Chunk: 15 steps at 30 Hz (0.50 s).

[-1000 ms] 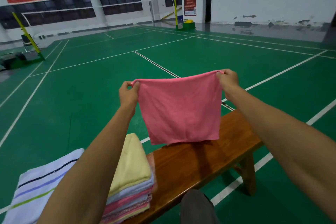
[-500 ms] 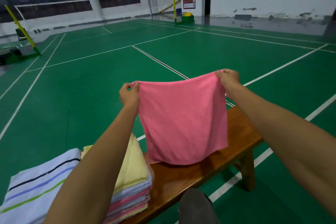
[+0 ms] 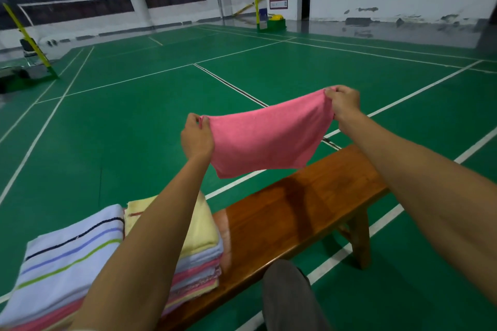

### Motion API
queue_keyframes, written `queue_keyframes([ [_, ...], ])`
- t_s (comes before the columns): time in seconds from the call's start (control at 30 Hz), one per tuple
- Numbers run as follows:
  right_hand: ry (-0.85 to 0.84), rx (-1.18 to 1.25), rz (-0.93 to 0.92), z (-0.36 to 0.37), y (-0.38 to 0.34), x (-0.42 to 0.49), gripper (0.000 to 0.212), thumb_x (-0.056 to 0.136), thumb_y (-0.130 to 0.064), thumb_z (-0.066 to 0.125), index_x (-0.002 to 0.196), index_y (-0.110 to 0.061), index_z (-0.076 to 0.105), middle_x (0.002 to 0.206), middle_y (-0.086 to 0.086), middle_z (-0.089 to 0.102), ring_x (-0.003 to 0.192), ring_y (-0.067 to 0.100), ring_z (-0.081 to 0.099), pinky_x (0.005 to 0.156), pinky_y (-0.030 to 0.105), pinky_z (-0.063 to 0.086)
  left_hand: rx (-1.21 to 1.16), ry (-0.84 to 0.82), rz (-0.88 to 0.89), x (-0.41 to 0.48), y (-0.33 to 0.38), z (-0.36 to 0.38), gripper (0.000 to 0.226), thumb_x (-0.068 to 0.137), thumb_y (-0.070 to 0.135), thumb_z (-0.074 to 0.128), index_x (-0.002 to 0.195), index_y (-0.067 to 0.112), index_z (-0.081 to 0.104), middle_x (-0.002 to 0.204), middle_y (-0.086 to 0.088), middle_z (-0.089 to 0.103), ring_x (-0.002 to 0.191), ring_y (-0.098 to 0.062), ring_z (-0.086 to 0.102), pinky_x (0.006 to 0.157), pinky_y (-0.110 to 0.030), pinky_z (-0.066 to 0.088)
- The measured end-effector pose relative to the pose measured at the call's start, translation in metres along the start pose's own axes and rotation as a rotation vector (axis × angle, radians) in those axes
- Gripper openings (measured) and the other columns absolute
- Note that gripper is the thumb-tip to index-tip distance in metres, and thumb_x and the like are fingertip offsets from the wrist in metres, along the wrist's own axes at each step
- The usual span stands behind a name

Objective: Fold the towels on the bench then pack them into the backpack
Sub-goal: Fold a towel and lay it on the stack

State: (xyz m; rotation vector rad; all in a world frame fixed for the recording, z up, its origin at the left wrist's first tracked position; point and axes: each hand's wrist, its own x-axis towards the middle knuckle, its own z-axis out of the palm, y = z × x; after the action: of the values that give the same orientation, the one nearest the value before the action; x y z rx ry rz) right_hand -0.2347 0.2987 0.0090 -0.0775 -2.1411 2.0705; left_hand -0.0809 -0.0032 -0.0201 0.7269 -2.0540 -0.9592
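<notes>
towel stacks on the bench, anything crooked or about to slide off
Nothing is sliding. The stack topped by the yellow towel has uneven layer edges, with pink and patterned ones sticking out low down. The striped towel lies flat beside it. The bench is bare to the right.

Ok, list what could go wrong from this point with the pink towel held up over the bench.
1. The pink towel hangs in the air, held only by pinches of the left hand and right hand at its top corners; a slip could drop it onto the green floor.
2. The folded stack sits close under the left forearm, so lowering the towel might knock it.
3. No backpack is in view.
</notes>
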Motion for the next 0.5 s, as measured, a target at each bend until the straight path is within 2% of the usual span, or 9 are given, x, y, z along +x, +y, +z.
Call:
queue_keyframes([
  [0.1,-0.018,-0.079,0.133,-0.018,0.029,-0.015,0.013,0.088,-0.012,0.071,0.076,-0.016,0.067,0.083,0.002,0.068,0.078,0.019,0.062,0.070,0.031,0.051,0.266,-0.198,-0.040,-0.032,-0.012,0.006,0.023,0.102,0.027,0.049,0.103,0.007,0.061,0.101,-0.015,0.062,0.090,-0.033,0.058,0.077,-0.037,0.043],
  [0.13,-0.034,-0.109,0.190,-0.024,0.041,-0.021,0.004,0.086,-0.011,0.072,0.083,-0.012,0.070,0.086,0.005,0.069,0.077,0.021,0.063,0.068,0.031,0.053,0.339,-0.272,-0.065,-0.042,-0.018,0.011,0.026,0.100,0.024,0.049,0.107,0.004,0.064,0.109,-0.020,0.066,0.098,-0.038,0.062,0.082,-0.040,0.047],
  [0.23,-0.154,-0.264,0.342,-0.043,0.076,-0.047,0.010,0.090,-0.006,0.068,0.101,-0.007,0.066,0.073,0.006,0.058,0.059,0.017,0.052,0.048,0.022,0.045,0.502,-0.501,-0.113,-0.074,-0.034,0.026,0.030,0.094,0.016,0.055,0.114,-0.003,0.066,0.122,-0.026,0.066,0.113,-0.042,0.063,0.091,-0.043,0.052],
  [0.27,-0.191,-0.342,0.373,-0.049,0.087,-0.053,0.013,0.092,-0.007,0.067,0.104,-0.007,0.064,0.073,0.006,0.056,0.059,0.016,0.050,0.049,0.023,0.043,0.562,-0.574,-0.112,-0.084,-0.039,0.031,0.029,0.091,0.012,0.057,0.114,-0.003,0.067,0.122,-0.025,0.066,0.115,-0.040,0.064,0.090,-0.041,0.052],
  [0.33,-0.282,-0.467,0.442,-0.057,0.104,-0.059,0.015,0.094,-0.010,0.066,0.109,-0.006,0.063,0.084,0.010,0.059,0.069,0.019,0.052,0.062,0.027,0.044,0.697,-0.723,-0.077,-0.100,-0.044,0.036,0.029,0.087,0.006,0.060,0.113,-0.003,0.069,0.122,-0.021,0.068,0.116,-0.035,0.065,0.086,-0.035,0.052],
  [0.4,-0.391,-0.564,0.525,-0.062,0.116,-0.064,0.014,0.096,-0.014,0.064,0.106,-0.005,0.062,0.104,0.012,0.063,0.089,0.024,0.059,0.078,0.035,0.047,0.775,-0.817,-0.053,-0.115,-0.051,0.039,0.032,0.089,0.006,0.058,0.118,-0.001,0.068,0.128,-0.019,0.066,0.119,-0.033,0.063,0.091,-0.035,0.051],
  [0.47,-0.439,-0.624,0.559,-0.062,0.126,-0.067,0.016,0.096,-0.016,0.063,0.107,-0.005,0.064,0.109,0.012,0.064,0.105,0.028,0.060,0.091,0.040,0.049,0.810,-0.843,-0.070,-0.125,-0.064,0.042,0.035,0.095,0.012,0.052,0.126,0.001,0.063,0.133,-0.018,0.063,0.122,-0.034,0.060,0.097,-0.039,0.050],
  [0.5,-0.438,-0.642,0.551,-0.061,0.130,-0.070,0.015,0.096,-0.016,0.063,0.105,-0.005,0.065,0.108,0.011,0.064,0.104,0.029,0.060,0.093,0.041,0.050,0.831,-0.829,-0.064,-0.129,-0.069,0.043,0.035,0.097,0.014,0.050,0.127,0.002,0.062,0.132,-0.018,0.063,0.121,-0.034,0.060,0.097,-0.040,0.050],
])
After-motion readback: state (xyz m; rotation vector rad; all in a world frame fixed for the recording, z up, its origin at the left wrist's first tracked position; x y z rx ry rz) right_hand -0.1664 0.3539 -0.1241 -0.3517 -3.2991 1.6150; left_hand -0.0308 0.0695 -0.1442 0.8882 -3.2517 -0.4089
